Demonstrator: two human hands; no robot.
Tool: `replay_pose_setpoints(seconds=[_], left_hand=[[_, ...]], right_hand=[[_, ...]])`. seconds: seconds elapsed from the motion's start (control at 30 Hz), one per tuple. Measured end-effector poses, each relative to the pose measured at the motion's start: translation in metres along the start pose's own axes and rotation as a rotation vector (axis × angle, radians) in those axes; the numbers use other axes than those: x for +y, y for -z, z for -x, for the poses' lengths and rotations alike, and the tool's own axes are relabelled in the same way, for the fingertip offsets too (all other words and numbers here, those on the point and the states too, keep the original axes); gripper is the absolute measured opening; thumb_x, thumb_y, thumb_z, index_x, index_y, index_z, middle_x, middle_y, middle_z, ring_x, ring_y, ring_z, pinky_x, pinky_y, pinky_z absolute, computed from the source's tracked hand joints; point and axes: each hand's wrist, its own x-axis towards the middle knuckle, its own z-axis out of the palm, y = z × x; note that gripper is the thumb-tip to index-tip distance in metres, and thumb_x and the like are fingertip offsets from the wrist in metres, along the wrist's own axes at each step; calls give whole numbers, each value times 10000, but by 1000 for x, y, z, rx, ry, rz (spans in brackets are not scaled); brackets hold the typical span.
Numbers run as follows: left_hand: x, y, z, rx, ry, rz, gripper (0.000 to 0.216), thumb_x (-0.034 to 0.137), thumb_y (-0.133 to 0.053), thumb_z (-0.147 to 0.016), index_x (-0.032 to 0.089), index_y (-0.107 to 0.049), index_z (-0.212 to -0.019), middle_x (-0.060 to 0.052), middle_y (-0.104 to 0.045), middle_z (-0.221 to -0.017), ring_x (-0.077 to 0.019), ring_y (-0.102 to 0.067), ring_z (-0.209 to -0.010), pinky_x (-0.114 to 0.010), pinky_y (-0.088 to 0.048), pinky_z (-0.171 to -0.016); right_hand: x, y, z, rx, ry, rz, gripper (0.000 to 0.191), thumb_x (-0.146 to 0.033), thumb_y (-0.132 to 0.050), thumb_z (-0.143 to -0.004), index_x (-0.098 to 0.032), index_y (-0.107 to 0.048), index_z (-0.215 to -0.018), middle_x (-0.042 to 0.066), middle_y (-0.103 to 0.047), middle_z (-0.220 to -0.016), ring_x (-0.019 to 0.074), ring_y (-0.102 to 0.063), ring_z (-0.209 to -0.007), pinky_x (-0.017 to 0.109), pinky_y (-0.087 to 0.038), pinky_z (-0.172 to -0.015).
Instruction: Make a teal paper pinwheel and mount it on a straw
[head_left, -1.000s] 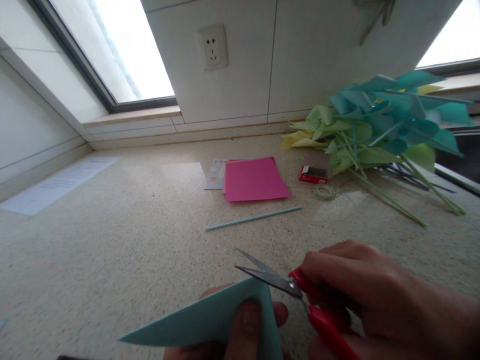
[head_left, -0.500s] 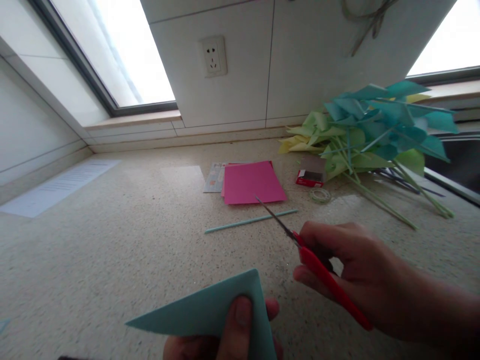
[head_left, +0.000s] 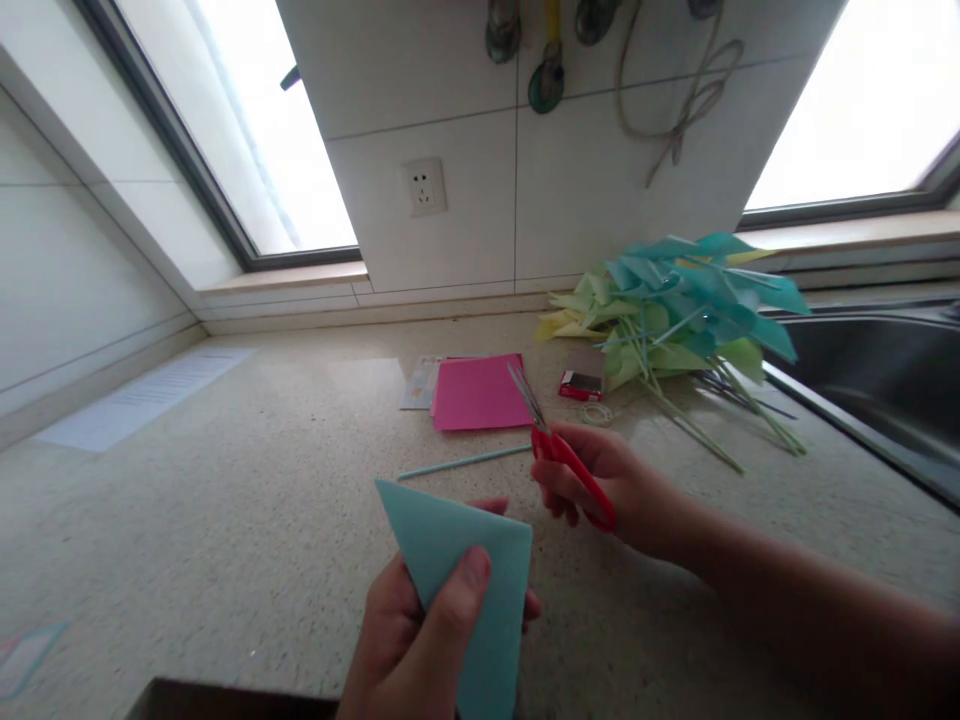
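Note:
My left hand point(head_left: 420, 630) pinches a folded light-blue paper point(head_left: 457, 560), thumb on top, holding it above the speckled counter point(head_left: 225, 520). To its right, my right hand point(head_left: 600, 480) is closed round the red handles of a pair of scissors point(head_left: 559, 450). The blades point up and away toward a pink paper stack point(head_left: 476, 392) and look nearly closed. A pale blue straw point(head_left: 465, 462) lies on the counter between the hands and the pink stack.
A heap of teal, green and yellow paper pinwheels point(head_left: 675, 310) on sticks lies at the back right, beside a small red box point(head_left: 581, 378) and a tape roll point(head_left: 598, 413). A metal sink point(head_left: 885, 380) is at the right. A white sheet point(head_left: 142, 400) lies far left.
My right hand has drawn the scissors away from the blue paper and up toward the pink stack. My left hand has turned the folded paper more upright. The view has tilted up.

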Motion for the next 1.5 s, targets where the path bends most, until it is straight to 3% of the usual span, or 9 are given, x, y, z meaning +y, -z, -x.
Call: replay_pose_setpoints(seconds=[0.07,0.17,0.23,0.4,0.63,0.87,1.0,1.2,1.5], left_hand=[[13,-1,-6,-118,-84,-118,511,531,-729,-831,194,-703,-1214,-52,-769,-736,-203,-717,-669,-249,-536,-570],[32,-6,-29,-336,-183,-359,351,481,-641,-921,158,-747,-1004,-70,-761,-801,-173,-675,-684,-240,-510,-602],[44,-12,-48,-450,-270,-451,320,418,-593,-961,148,-735,-1057,-83,-759,-872,-177,-671,-739,-245,-506,-629],[61,-19,-80,-631,-234,-438,289,336,-589,-951,116,-704,-1099,-126,-728,-1007,-229,-702,-824,-278,-547,-615],[38,9,-96,-694,-34,-279,383,402,-439,-998,136,-617,-1208,-170,-676,-1188,-161,-683,-622,-273,-503,-541],[20,28,-110,-765,74,-100,516,594,-575,-898,113,-684,-1048,-43,-593,-749,-130,-544,-635,-235,-420,-573],[21,25,-113,-739,100,140,691,760,-516,-850,184,-614,-1217,-40,-576,-886,-134,-524,-677,-234,-403,-541],[21,23,-120,-650,138,257,313,363,-636,-946,228,-551,-1216,-8,-565,-917,-144,-621,-766,-257,-484,-633],[25,26,-114,-561,72,190,544,147,-721,-879,174,-471,-1362,-49,-691,-920,-154,-714,-701,-272,-585,-683]], right_hand=[[2,7,-4,22,36,-3,391,-553,-698,-857,-193,-555,-798,-30,-593,-625,91,-522,-514,215,-408,-471],[0,17,-9,72,88,-15,393,-551,-694,-856,-195,-543,-784,-35,-578,-615,92,-520,-506,219,-407,-460],[-3,22,-10,107,119,-21,384,-542,-674,-871,-196,-536,-780,-35,-574,-618,92,-519,-507,222,-410,-463],[-4,28,-11,139,148,-13,391,-561,-637,-885,-197,-533,-788,-38,-562,-610,93,-505,-501,227,-401,-461],[5,25,-12,78,93,16,410,-573,-672,-866,-190,-540,-803,-43,-568,-606,85,-495,-496,217,-369,-459],[4,24,-12,-2,47,58,416,-572,-697,-844,-186,-544,-817,-47,-544,-628,98,-518,-547,232,-396,-509],[2,25,-12,-7,10,86,401,-549,-701,-849,-192,-526,-804,-46,-543,-635,96,-509,-548,233,-392,-518],[0,31,-10,-53,-12,103,415,-566,-690,-856,-191,-525,-792,-47,-513,-669,97,-511,-569,230,-394,-528],[-3,50,-6,-178,-3,54,425,-572,-676,-873,-180,-531,-793,-35,-525,-633,80,-485,-523,192,-352,-471]])
